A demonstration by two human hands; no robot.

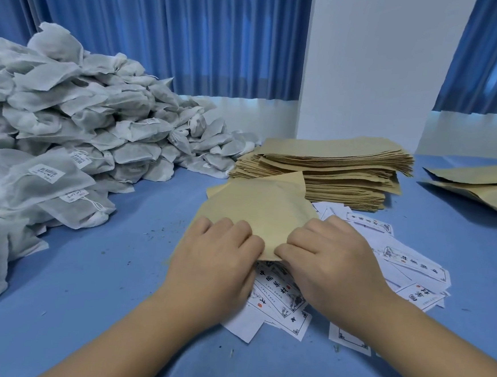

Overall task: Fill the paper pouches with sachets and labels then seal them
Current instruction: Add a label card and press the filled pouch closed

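A tan paper pouch (pixel 262 207) lies in the middle of the blue table, partly over scattered white printed labels (pixel 274 294). My left hand (pixel 216 254) grips its near left edge with curled fingers. My right hand (pixel 329 254) pinches the near edge beside it, thumb under the paper. A big heap of white mesh sachets (pixel 68 120) fills the left side. A thick stack of flat tan pouches (pixel 341 169) sits just behind the held pouch.
More labels (pixel 413 265) spread to the right of my hands. A few tan pouches (pixel 479 185) lie at the far right. Blue curtains (pixel 170 30) and a white pillar (pixel 370 64) stand behind the table (pixel 101 266). Small dark crumbs dot the table near the sachets.
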